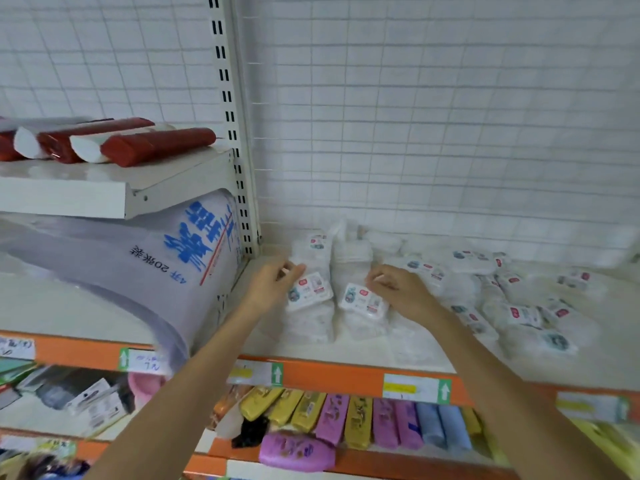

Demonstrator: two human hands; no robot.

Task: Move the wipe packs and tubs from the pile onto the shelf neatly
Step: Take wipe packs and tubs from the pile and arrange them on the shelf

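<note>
White wipe packs with small colourful labels lie on the white shelf (363,351). Two short rows of them stand at the shelf's left end, near the upright post. My left hand (273,282) holds the front pack of the left row (310,292) by its left edge, fingers curled round it. My right hand (398,289) grips the front pack of the right row (363,301) at its right edge. A loose pile of the same packs (512,299) sprawls across the shelf to the right of my right hand. No tubs are plainly visible.
A large plastic-wrapped bundle with blue print (156,271) fills the bay to the left. Red and white tubes (114,143) lie on the upper left shelf. Yellow, purple and blue packets (346,424) line the shelf below. A wire grid backs the shelf.
</note>
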